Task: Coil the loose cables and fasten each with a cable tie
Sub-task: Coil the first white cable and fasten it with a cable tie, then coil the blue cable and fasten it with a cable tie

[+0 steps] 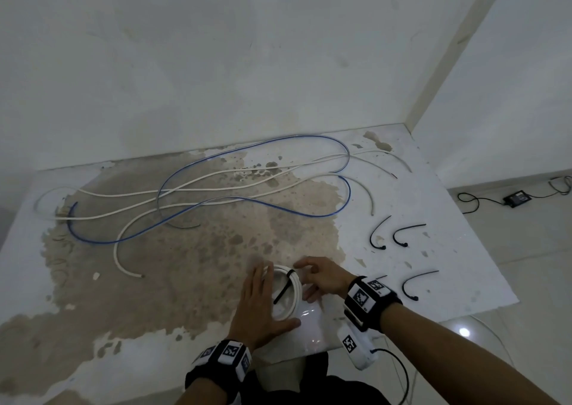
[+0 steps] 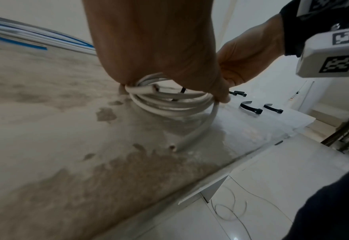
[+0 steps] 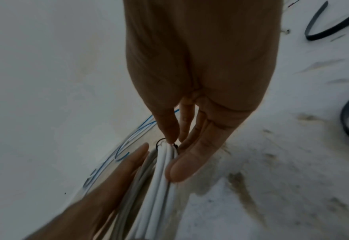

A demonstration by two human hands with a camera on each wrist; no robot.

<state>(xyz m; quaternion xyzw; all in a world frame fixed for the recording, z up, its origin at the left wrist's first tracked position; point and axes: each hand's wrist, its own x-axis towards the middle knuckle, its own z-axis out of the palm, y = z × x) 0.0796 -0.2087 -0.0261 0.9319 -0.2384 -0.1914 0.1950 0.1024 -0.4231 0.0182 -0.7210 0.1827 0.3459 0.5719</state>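
Observation:
A coil of white cable (image 1: 286,307) (image 2: 169,101) (image 3: 161,170) is held just above the worn table near its front edge. A black cable tie (image 1: 283,290) (image 3: 159,141) is looped round the coil. My left hand (image 1: 260,299) (image 2: 159,40) (image 3: 116,175) lies with straight fingers along the coil's left side, thumb against its near edge. My right hand (image 1: 322,276) (image 3: 173,141) pinches the tie at the coil's far right. A loose blue cable (image 1: 350,194) and loose white cables (image 1: 123,195) sprawl across the far half.
Three spare black cable ties (image 1: 383,247) (image 1: 405,244) (image 1: 414,298) lie on the table (image 1: 185,265) to the right of my hands. A wall rises behind the table. On the floor at right sits a black adapter (image 1: 517,199) with its cord.

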